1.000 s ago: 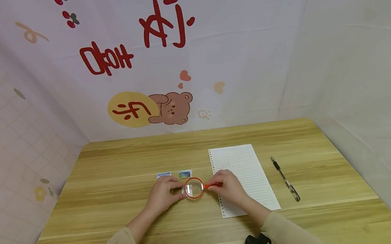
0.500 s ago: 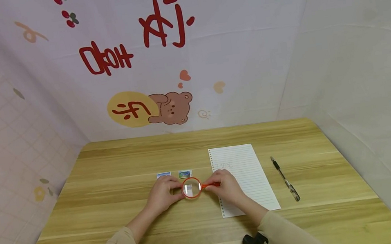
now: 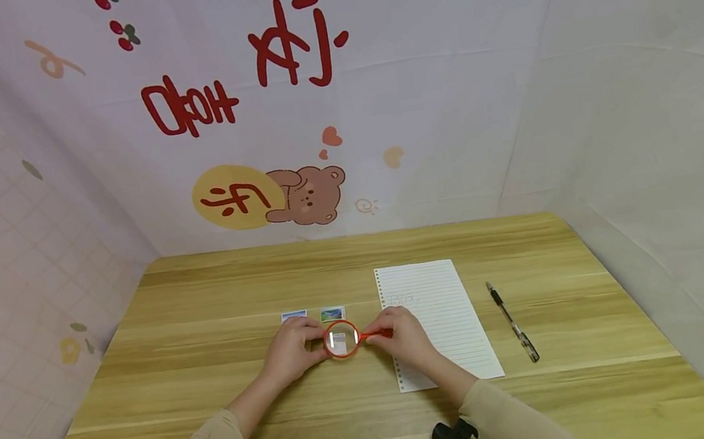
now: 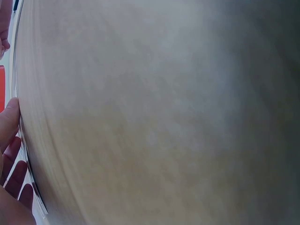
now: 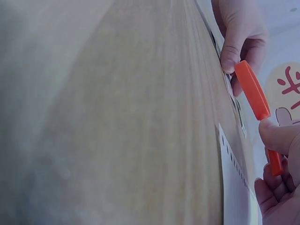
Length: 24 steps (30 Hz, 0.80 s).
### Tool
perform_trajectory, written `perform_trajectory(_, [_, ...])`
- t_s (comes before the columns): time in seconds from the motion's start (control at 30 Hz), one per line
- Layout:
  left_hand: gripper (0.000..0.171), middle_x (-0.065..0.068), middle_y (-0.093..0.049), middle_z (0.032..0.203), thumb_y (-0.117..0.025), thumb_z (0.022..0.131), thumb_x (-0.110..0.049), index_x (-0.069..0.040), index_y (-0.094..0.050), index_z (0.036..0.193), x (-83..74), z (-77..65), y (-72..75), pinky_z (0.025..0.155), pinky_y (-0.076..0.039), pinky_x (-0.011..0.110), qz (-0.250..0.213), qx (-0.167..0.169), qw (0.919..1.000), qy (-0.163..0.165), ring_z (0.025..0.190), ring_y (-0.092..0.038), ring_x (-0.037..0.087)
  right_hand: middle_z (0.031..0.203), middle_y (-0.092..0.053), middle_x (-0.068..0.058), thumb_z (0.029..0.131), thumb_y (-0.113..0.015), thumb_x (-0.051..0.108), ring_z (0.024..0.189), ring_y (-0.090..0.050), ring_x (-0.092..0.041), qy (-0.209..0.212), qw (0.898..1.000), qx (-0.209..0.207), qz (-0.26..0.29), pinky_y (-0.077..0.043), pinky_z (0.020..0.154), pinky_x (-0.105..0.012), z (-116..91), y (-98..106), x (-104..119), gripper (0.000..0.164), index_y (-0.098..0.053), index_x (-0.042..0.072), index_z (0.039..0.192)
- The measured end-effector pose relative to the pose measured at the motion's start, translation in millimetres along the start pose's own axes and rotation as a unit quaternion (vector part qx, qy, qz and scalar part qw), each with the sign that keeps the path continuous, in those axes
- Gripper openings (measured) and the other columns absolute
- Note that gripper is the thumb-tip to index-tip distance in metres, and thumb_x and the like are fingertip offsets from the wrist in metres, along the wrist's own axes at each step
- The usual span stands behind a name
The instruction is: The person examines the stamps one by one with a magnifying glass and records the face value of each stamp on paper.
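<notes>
My right hand [image 3: 400, 333] pinches the handle of a red-rimmed magnifying glass [image 3: 362, 337] between thumb and fingers. In the right wrist view, its orange-red frame [image 5: 253, 90] tilts above the table, the thumb pressing on the handle. Through the lens shows a small pale stamp-like card [image 3: 339, 343] on the table. My left hand [image 3: 292, 347] rests at that card's left side, index fingertip and thumb apart at its edge. Two small picture stamps lie just beyond: a green-blue one [image 3: 332, 313] behind the lens, and a blue one [image 3: 294, 314] partly covered by the left hand.
A lined, hole-punched sheet [image 3: 448, 318] with faint handwriting lies under the right hand and forearm. To its right is a black-and-clear pen [image 3: 512, 321]. The wooden table [image 3: 201, 291] meets printed cloth walls [image 3: 442, 89] at the back and sides.
My right hand has shifted slightly left with the magnifying glass, bringing the lens more over the pale card and up to the left fingertips. The left hand stays in place.
</notes>
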<state>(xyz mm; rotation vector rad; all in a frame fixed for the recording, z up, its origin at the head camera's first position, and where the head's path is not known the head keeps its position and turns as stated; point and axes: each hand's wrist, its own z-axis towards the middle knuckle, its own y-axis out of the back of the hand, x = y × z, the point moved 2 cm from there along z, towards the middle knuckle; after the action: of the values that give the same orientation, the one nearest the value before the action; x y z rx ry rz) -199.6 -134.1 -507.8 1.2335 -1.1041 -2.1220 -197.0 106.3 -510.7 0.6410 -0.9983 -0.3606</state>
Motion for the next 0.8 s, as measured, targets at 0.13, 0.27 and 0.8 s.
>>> perform_trajectory(0.13, [0.026, 0.002, -0.069, 0.102, -0.091, 0.071, -0.018, -0.007, -0.079, 0.091, 0.7, -0.6, -0.5, 0.094, -0.048, 0.044, 0.001, 0.001, 1.0000, 0.004, 0.102, -0.060, 0.024, 0.083, -0.068, 0.006, 0.076, -0.086, 0.013, 0.085, -0.059, -0.015, -0.014, 1.000, 0.005, -0.005, -0.047, 0.075, -0.031, 0.2, -0.4, 1.6, 0.011, -0.081, 0.015, 0.085])
perform_trajectory(0.27, [0.025, 0.001, -0.068, 0.102, -0.091, 0.071, -0.019, -0.008, -0.080, 0.091, 0.8, -0.8, -0.4, 0.094, -0.048, 0.044, -0.001, 0.000, 1.0000, 0.004, 0.102, -0.059, 0.024, 0.083, -0.068, 0.007, 0.076, -0.086, 0.013, 0.085, -0.058, -0.014, -0.018, 1.000, 0.007, -0.004, -0.047, 0.075, -0.031, 0.4, -0.6, 1.7, 0.011, -0.081, 0.015, 0.086])
perform_trajectory(0.8, [0.031, -0.001, -0.069, 0.106, -0.089, 0.074, -0.025, -0.014, -0.080, 0.102, 1.2, -1.6, -1.3, 0.097, -0.047, 0.045, -0.004, 0.009, 0.9997, 0.021, 0.108, -0.058, 0.025, 0.082, -0.064, 0.014, 0.075, -0.087, 0.010, 0.082, -0.055, -0.012, -0.061, 0.998, -0.013, 0.006, -0.047, 0.069, -0.028, -11.7, 28.5, -15.6, 0.014, -0.081, 0.019, 0.084])
